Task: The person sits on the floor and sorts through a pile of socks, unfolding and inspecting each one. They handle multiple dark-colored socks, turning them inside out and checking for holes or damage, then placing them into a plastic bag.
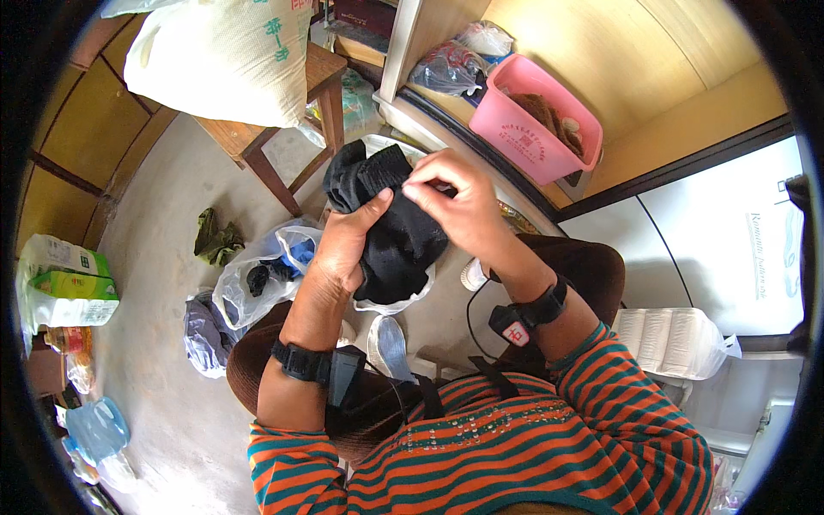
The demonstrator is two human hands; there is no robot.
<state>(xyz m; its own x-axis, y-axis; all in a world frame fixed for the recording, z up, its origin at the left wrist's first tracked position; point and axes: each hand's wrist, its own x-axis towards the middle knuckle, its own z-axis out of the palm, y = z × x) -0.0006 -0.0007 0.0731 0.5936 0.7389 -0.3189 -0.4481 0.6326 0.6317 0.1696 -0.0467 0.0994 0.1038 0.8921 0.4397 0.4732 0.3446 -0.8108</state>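
A black knit garment [402,238] with a ribbed edge is bunched up in front of me, above my knees. My left hand [354,235] grips its left side, the thumb pressed on top near the ribbing. At its upper right, my right hand [444,193] has thumb and index finger pinched together close to the ribbed edge; whether cloth lies between the fingertips cannot be told. Under the garment shows the rim of a white plastic bag [418,297]. An open clear plastic bag [257,283] with blue and black cloth inside lies on the floor to the left.
A wooden stool [257,145] bears a large white woven sack [219,64]. A pink plastic bin [534,122] holding brown cloth stands on the cabinet shelf at right. Dark green cloth [217,238] and a bag of grey cloth [209,331] lie on the floor. A blue water jug [98,430] is at far left.
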